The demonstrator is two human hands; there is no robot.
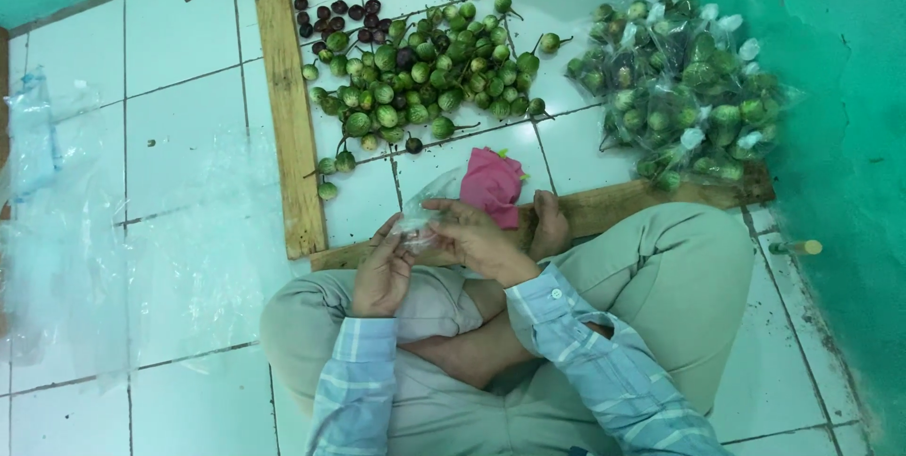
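Head view: 2 hands, left (382,277) and right (479,241), both pinched shut on 1 clear bag (427,211); green fruit (429,78) lies beyond them.

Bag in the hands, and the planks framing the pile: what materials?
Bag: thin clear plastic film, probably; see-through, crinkled, glossy, pinched by left hand and right hand. Planks: bare wood, apparently; matte tan, grain lines, no visible paint.

- Thin clear plastic bag (422,215), crinkled and glossy
- Rough bare wooden plank (286,97)
- Glossy white floor tiles (179,31)
- Pink cloth (493,184), matt
- Smooth green fruits (425,78)
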